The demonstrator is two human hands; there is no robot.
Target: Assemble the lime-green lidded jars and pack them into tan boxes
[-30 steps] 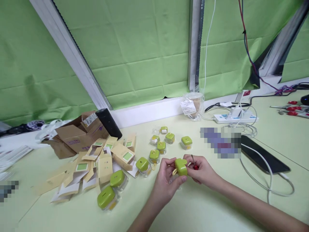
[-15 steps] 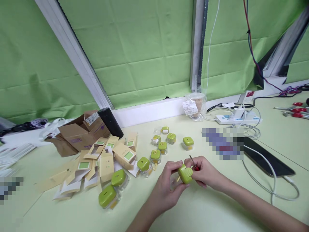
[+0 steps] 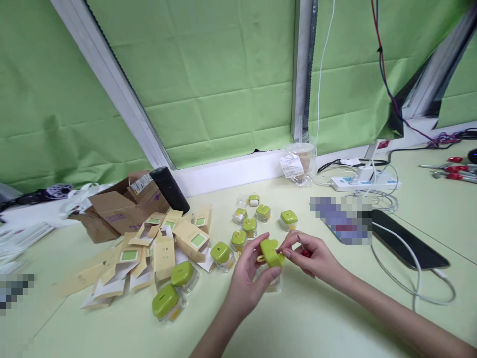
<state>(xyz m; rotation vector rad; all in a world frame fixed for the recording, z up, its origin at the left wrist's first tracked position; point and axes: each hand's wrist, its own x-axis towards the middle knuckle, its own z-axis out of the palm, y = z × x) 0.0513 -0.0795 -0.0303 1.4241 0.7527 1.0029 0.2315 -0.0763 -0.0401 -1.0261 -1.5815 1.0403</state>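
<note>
My left hand (image 3: 246, 278) is wrapped round a small clear container with a green lid (image 3: 270, 252), tilted above the table. A pale yellow loop sticks out of its side. My right hand (image 3: 316, 254) holds a small red-handled tool (image 3: 306, 252) with a thin metal shaft, tucked in the palm. Its thumb and fingertips pinch at the lid's right edge; whatever tiny part lies between them is hidden. Beyond my left hand, several similar green-lidded containers (image 3: 220, 252) stand scattered on the table.
Opened yellowish cardboard packets (image 3: 164, 256) pile up at left, before a brown carton (image 3: 124, 209) and a black cylinder (image 3: 170, 190). To the right lie a dark phone (image 3: 406, 238) on a white cable and a power strip (image 3: 337, 184). A bagged cup (image 3: 305, 161) stands at the back.
The green-lidded container has turned and shifted left in my left hand. My right fingertips have come to the lid's edge, and the tool has moved back into the palm.
</note>
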